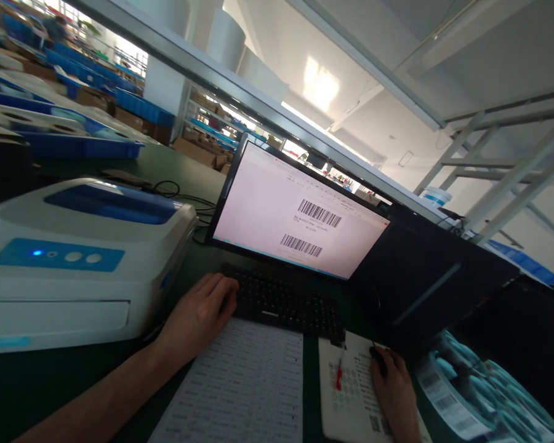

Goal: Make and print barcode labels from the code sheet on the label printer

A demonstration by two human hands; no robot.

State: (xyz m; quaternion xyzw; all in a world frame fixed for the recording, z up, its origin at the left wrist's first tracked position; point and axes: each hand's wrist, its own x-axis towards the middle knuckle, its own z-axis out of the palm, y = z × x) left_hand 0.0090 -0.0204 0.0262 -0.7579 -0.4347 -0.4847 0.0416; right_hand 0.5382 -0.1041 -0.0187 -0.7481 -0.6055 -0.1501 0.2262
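My left hand rests at the left end of a black keyboard. Its fingers are loosely bent over the keys, the thumb apart, and nothing shows in its grasp. With my right hand I grip a black computer mouse, partly hidden under the fingers. The mouse sits on a pale printed sheet or pad, where a small red-handled screwdriver also lies. Below the keyboard is a printed paper list. Behind it stands a tilted-looking monitor displaying two barcodes.
A white label printer with a lit blue light stands at left. Rolls of labels lie at lower right. Black cables run behind the printer. Blue trays fill the back left, and a metal rail crosses above the monitor.
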